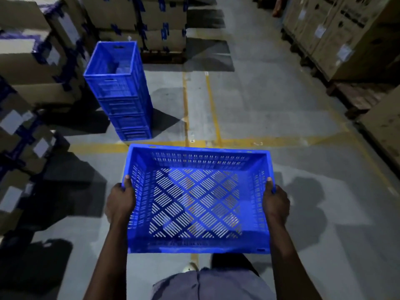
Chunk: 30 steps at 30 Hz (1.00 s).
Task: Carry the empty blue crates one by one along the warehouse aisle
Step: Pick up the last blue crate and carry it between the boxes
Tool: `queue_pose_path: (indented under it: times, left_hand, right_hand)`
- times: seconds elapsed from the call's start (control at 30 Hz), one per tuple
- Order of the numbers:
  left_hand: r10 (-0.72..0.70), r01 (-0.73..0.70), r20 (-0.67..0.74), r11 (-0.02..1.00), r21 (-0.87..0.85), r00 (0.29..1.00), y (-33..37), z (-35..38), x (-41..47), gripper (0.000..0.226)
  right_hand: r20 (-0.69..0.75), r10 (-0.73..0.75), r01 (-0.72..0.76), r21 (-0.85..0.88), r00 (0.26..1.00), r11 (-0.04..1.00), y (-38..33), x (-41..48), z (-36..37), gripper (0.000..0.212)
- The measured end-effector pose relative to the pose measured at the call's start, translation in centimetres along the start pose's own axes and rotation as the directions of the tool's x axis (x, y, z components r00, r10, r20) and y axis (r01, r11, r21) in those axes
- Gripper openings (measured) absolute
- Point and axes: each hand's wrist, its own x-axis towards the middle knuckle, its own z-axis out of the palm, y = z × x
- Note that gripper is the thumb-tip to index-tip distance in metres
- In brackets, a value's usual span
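Observation:
An empty blue crate (198,202) with a slotted floor and walls hangs level in front of me above the aisle floor. My left hand (121,200) grips its left rim, thumb over the edge. On the opposite rim my right hand (276,202) holds it the same way. Ahead and to the left a stack of several blue crates (121,92) stands on the floor, its top crate open and apparently empty.
Taped cardboard boxes (28,68) are piled along the left side, and more boxes on pallets (337,33) line the right. Yellow floor lines (214,113) mark the grey concrete aisle running ahead between them. My shoe (190,267) shows below the crate.

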Motion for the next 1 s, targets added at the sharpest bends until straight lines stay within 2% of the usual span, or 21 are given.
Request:
queue_pose_path:
  times: [0.1, 0.27, 0.4, 0.53, 0.7, 0.87, 1.0]
  left_hand:
    - [-0.034, 0.034, -0.017, 0.999, 0.020, 0.999, 3.1, 2.7, 4.5, 0.084]
    - [-0.099, 0.100, -0.037, 0.995, 0.022, 0.994, 9.5, 7.8, 15.0, 0.103]
    - [-0.108, 0.107, -0.053, 0.994, -0.021, 0.993, 17.1, 10.1, 23.0, 0.106]
    - [-0.126, 0.126, -0.092, 0.992, -0.006, 0.988, 22.0, 10.8, 29.3, 0.106]
    - [-0.215, 0.213, -0.113, 0.976, -0.034, 0.970, 26.9, 10.0, 38.3, 0.108]
    - [-0.212, 0.201, -0.139, 0.976, -0.089, 0.967, 32.5, 8.5, 46.9, 0.104]
    - [-0.279, 0.253, -0.160, 0.953, -0.164, 0.947, 37.3, 7.1, 52.9, 0.097]
  right_hand:
    - [-0.006, -0.003, 0.003, 0.001, 1.000, 1.000, -4.0, 4.9, 3.6, 0.068]
    - [0.031, -0.043, 0.044, -0.018, 0.999, 0.999, -12.5, 14.9, 9.8, 0.064]
    - [0.040, -0.077, 0.078, -0.013, 0.996, 0.997, -21.9, 23.6, 13.5, 0.065]
    - [0.040, -0.155, 0.157, -0.070, 0.987, 0.985, -30.4, 30.3, 16.7, 0.067]
    - [0.032, -0.285, 0.287, -0.103, 0.958, 0.952, -42.1, 37.1, 22.3, 0.064]
    - [0.047, -0.382, 0.385, -0.141, 0.923, 0.912, -53.8, 42.9, 28.4, 0.061]
    - [0.058, -0.420, 0.423, -0.077, 0.906, 0.903, -63.4, 45.8, 32.6, 0.061]
